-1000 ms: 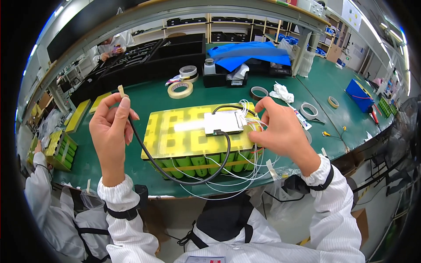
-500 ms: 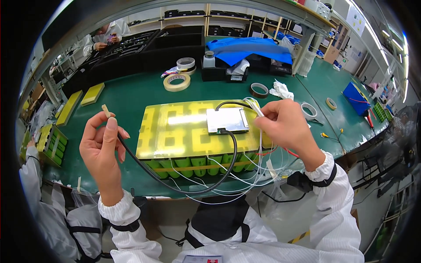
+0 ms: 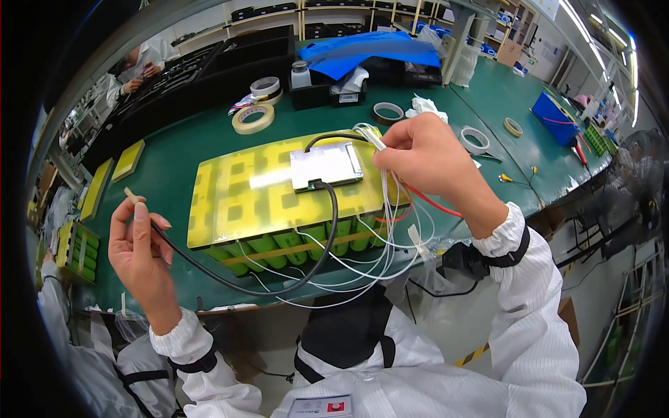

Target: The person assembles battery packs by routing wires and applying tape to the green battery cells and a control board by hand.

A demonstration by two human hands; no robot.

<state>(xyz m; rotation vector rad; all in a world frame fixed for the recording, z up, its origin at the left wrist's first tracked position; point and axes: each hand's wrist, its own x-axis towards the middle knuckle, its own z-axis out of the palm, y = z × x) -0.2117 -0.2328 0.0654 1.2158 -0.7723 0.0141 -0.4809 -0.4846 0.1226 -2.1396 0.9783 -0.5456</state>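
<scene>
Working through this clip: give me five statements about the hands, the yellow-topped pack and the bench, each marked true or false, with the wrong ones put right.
1. The left hand holds the tan-tipped end of the black cable. True.
2. The right hand pinches a roll of tape. False: it pinches white wires.
3. The silver-white module lies on the yellow-topped pack. True.
4. The blue sheet lies under the pack. False: it lies beyond the pack, toward the back of the green bench.
5. Green cylinders show along the pack's near side. True.
</scene>
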